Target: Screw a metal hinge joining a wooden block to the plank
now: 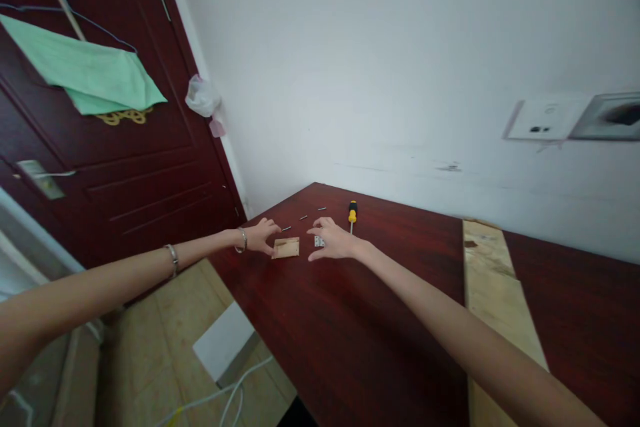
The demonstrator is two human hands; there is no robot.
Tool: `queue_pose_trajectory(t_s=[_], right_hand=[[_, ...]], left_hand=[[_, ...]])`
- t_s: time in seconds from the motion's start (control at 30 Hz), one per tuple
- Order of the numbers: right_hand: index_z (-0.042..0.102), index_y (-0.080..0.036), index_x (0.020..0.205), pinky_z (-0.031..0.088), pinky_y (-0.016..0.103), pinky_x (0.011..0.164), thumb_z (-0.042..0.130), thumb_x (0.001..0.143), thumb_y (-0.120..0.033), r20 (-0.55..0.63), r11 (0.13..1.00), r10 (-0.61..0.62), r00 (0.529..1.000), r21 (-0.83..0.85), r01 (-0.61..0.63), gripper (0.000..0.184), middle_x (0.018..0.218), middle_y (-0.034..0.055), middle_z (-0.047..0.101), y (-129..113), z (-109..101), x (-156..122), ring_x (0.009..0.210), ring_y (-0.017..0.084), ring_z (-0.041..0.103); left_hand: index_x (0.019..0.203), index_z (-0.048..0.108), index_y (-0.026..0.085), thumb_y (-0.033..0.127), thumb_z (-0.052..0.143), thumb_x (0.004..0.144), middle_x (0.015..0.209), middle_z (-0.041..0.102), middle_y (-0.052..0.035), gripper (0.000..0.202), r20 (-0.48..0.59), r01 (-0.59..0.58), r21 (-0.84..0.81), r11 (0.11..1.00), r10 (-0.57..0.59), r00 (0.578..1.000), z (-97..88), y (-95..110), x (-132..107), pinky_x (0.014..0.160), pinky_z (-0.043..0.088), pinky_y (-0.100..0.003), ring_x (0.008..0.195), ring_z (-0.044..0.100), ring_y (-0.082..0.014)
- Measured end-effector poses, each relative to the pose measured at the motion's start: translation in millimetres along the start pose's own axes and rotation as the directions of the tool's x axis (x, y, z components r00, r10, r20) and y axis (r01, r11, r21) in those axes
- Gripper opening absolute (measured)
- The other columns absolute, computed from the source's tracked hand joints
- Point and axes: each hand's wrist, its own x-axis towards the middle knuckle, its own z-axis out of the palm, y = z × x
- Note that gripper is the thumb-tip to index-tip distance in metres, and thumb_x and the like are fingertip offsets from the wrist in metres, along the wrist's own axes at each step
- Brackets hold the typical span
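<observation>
My left hand [264, 236] reaches over the dark red table with its fingers apart, at the left edge of a small pale wooden block [287, 248]. My right hand [331, 240] is spread with thumb and fingers apart around a small whitish metal piece with dark holes [319, 241], which looks like a hinge and is partly hidden by the hand. Behind the hands lie a few thin metal pins or screws [303, 217], too small to tell which. A yellow and black screwdriver [353, 212] lies just beyond my right hand, its shaft pointing toward me.
On the right a long wooden board [493, 280] lies across the table [350, 327], under my right forearm. A white wall with a socket [545, 120] rises behind. To the left are a dark red door [140, 173], a white box [225, 340] and white cables [240, 383] on the floor.
</observation>
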Motion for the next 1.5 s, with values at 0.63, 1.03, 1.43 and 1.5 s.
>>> queue_pose_trajectory(t_s=[0.63, 1.03, 1.43, 1.5], right_hand=[[0.061, -0.015, 0.123, 0.034, 0.051, 0.103, 0.065, 0.068, -0.062, 0.216, 0.997, 0.067, 0.974, -0.043, -0.059, 0.073, 0.136, 0.0205, 0.045, 11.3, 48.9, 64.6, 0.13, 0.036, 0.036], [0.063, -0.012, 0.115, 0.041, 0.047, 0.097, 0.067, 0.066, -0.063, 0.081, 1.0, -0.015, 0.997, 0.011, 0.014, 0.071, 0.124, 0.0183, 0.053, 12.3, 27.8, 46.2, 0.121, 0.033, 0.045], [0.062, -0.011, 0.113, 0.041, 0.044, 0.099, 0.067, 0.07, -0.056, -0.198, 0.966, 0.232, 0.952, -0.069, -0.249, 0.063, 0.123, 0.0166, 0.053, 48.5, -49.9, -113.0, 0.116, 0.029, 0.049], [0.063, -0.011, 0.112, 0.041, 0.045, 0.099, 0.067, 0.07, -0.056, -0.231, 0.947, 0.28, 0.932, -0.091, -0.307, 0.061, 0.123, 0.0168, 0.053, 53.1, -55.7, -142.1, 0.117, 0.03, 0.048]], left_hand=[[0.13, 0.049, 0.016, 0.06, 0.069, 0.065, 0.113, 0.05, -0.0106, 0.081, 0.016, 0.118, -0.167, 0.979, -0.117, 0.993, 37.7, -5.7, -6.5, 0.092, 0.035, -0.033, 0.106, 0.041, -0.0271], [0.103, 0.063, 0.015, 0.05, 0.075, 0.06, 0.097, 0.052, -0.0073, 0.057, -0.111, -0.055, -0.186, 0.981, 0.034, 0.993, 23.6, -5.5, 7.2, 0.085, 0.04, -0.031, 0.098, 0.046, -0.0255], [0.098, 0.057, 0.016, 0.042, 0.076, 0.059, 0.099, 0.054, -0.0071, 0.05, -0.262, -0.5, -0.121, 0.858, 0.458, 0.85, -34.9, 125.3, 106.6, 0.093, 0.037, -0.036, 0.098, 0.046, -0.0249], [0.099, 0.057, 0.015, 0.044, 0.078, 0.058, 0.101, 0.052, -0.0082, 0.054, -0.218, -0.557, -0.077, 0.827, 0.531, 0.819, -42.4, 153.8, 124.8, 0.093, 0.038, -0.035, 0.099, 0.045, -0.0255]])
